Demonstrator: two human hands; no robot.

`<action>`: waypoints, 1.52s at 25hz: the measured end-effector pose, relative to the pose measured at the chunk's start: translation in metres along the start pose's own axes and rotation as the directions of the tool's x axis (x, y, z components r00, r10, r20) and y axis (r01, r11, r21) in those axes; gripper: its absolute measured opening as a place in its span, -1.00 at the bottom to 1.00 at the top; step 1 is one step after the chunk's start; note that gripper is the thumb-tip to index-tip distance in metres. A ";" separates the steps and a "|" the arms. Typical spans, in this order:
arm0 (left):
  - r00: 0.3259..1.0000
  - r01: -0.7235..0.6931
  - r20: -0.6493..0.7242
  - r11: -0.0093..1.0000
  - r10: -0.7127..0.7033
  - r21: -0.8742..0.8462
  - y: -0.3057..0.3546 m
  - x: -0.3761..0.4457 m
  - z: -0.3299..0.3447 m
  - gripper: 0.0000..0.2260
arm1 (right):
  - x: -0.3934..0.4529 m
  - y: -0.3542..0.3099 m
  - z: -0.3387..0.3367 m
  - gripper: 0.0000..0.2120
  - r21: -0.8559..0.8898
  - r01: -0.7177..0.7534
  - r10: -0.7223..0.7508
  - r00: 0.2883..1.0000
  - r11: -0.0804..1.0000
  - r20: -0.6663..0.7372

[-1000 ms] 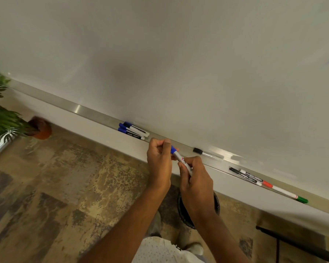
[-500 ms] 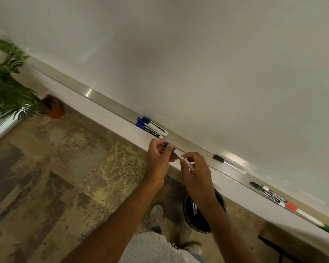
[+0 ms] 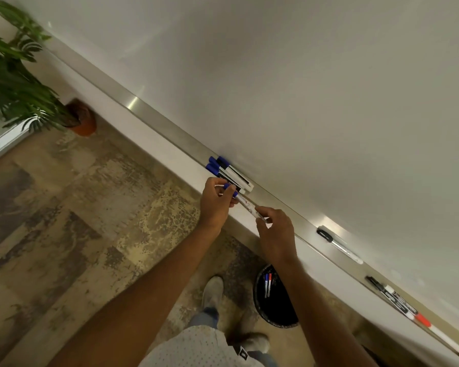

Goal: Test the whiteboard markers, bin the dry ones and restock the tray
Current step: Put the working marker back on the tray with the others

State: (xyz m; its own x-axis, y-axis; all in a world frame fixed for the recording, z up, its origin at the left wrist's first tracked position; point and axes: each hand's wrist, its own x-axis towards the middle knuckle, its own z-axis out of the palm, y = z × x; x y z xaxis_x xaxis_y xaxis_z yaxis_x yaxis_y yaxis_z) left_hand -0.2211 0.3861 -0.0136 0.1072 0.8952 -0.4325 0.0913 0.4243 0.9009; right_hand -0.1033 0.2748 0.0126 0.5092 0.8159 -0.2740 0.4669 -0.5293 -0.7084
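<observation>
The left hand is pinching the blue cap end of a slim white whiteboard marker with a blue cap, while the right hand is gripping the barrel's other end between thumb and fingertips. The marker is being held in the air just in front of the long brushed-metal tray running along the foot of the white whiteboard. Just behind the left hand, a cluster of blue-capped white markers is lying in the tray. Further right along the tray a single black-capped clear marker is resting, and beyond it a row of black, red and green markers is lying end to end. Below the right forearm, a round black waste bin is standing on the mottled tan floor, holding two thin markers, one blue-tipped and one red-tipped. A green leafy plant in a terracotta pot is sitting in the far left corner.
</observation>
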 end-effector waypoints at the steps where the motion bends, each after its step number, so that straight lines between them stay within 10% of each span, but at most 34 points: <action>1: 1.000 -0.018 0.001 0.999 0.018 0.045 0.001 0.009 -0.002 -0.87 | 0.008 -0.001 0.003 -0.73 0.004 -0.003 0.003 1.000 1.000 -0.027; 7: 0.947 -0.298 0.016 0.855 0.322 0.425 -0.001 0.051 -0.018 -0.74 | 0.046 -0.005 0.017 -0.73 0.165 -0.113 0.140 0.976 0.980 -0.165; 14: 0.892 -0.443 0.277 0.568 0.358 0.693 -0.009 0.074 -0.013 -0.32 | 0.067 -0.010 0.042 -0.75 0.241 -0.113 0.175 0.952 0.964 -0.252; 38: 0.909 -0.411 0.277 0.558 0.311 0.721 -0.010 0.072 -0.007 -0.24 | 0.054 0.012 0.039 -0.71 0.358 -0.156 0.244 0.945 0.920 -0.217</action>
State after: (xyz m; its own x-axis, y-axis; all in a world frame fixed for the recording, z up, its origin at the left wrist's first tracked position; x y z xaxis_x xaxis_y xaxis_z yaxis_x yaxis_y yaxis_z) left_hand -0.2211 0.4472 -0.0538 0.4000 0.9082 -0.1228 0.7210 -0.2291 0.6540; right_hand -0.0980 0.3221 -0.0356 0.7524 0.5911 -0.2907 0.0914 -0.5307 -0.8426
